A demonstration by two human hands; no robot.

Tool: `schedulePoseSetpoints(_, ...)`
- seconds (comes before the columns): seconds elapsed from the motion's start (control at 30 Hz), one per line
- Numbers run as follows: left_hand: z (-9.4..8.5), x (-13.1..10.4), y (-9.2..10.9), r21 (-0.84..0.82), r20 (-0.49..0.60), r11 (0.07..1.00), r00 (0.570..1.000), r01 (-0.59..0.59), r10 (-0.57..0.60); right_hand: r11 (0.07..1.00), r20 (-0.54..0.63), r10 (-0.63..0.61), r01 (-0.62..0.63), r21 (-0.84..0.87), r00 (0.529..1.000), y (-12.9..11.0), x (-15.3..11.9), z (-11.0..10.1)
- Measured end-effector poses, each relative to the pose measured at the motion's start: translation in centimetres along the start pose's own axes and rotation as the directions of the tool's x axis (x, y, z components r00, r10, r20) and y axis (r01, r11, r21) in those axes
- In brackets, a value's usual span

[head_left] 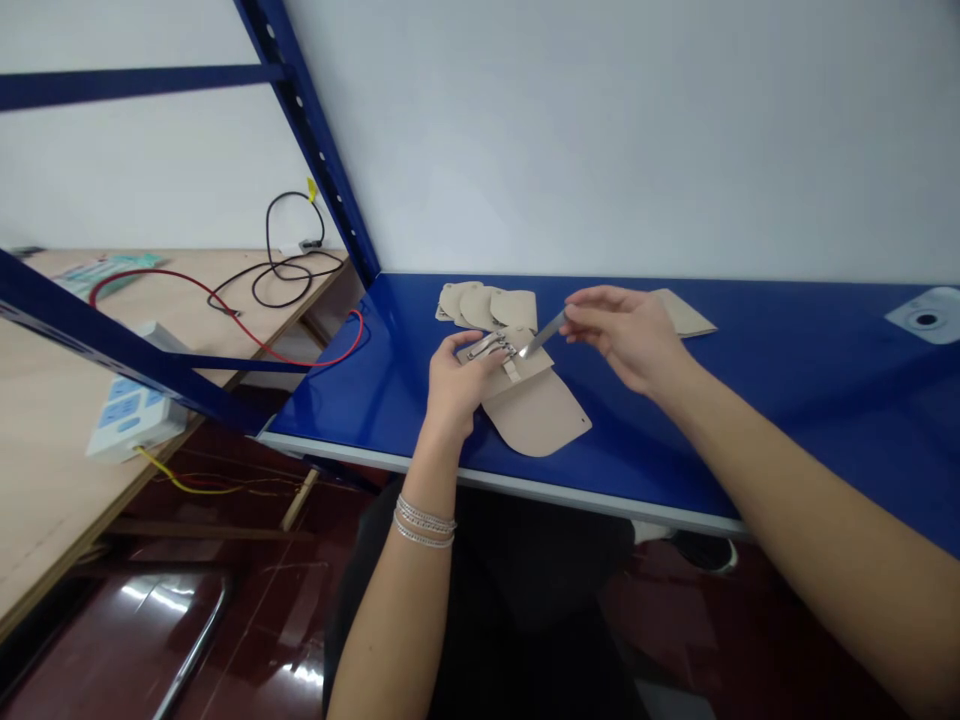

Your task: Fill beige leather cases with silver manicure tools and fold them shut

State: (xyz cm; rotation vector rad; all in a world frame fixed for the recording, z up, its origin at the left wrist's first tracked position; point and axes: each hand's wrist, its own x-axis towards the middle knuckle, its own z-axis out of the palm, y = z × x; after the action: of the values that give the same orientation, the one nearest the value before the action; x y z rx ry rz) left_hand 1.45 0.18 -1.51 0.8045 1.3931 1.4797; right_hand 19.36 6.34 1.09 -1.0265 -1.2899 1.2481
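Spreading open over the blue counter (795, 420), the beige case (536, 415) looks light and pliable, best steadied by its side edge, where the left hand (454, 388) is clamped on it; the right hand (619, 335) pinches a flat metal tool (541, 336), probably stiff and slick, by its upper end. Similar beige pouches (480, 304) lie just beyond.

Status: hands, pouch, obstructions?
Right hand: pinching metal strip, tip at the pouch, contact unclear. Left hand: on open beige pouch, by metal tools. Beige stack just behind; no obvious obstruction.
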Motion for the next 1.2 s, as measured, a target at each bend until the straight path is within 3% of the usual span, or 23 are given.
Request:
schedulePoseSetpoints(0.23,-0.04,0.05,0.03,-0.019,0.001,1.000,1.000,0.001,-0.001,0.972,0.005,0.023,-0.021,-0.236,1.000,0.87,-0.04,0.41)
schedulePoseSetpoints(0.4,-0.01,-0.12,0.20,-0.031,0.018,0.999,1.000,0.006,-0.005,0.967,-0.029,0.026,-0.033,-0.252,0.999,0.94,0.06,0.31)
schedulePoseSetpoints(0.77,0.01,-0.07,0.05,-0.068,0.019,0.998,1.000,-0.009,0.010,0.952,0.029,0.114,-0.101,-0.287,0.993,0.46,-0.53,0.74)
schedulePoseSetpoints(1.0,-0.08,0.08,-0.20,-0.046,0.035,0.998,0.999,-0.036,0.038,0.944,0.127,0.065,-0.020,-0.329,0.990,0.84,-0.51,0.50)
schedulePoseSetpoints(1.2,-0.09,0.12,-0.03,-0.025,0.021,0.999,0.999,-0.027,0.028,0.940,0.151,0.084,-0.027,-0.341,0.985,0.97,-0.51,0.36)
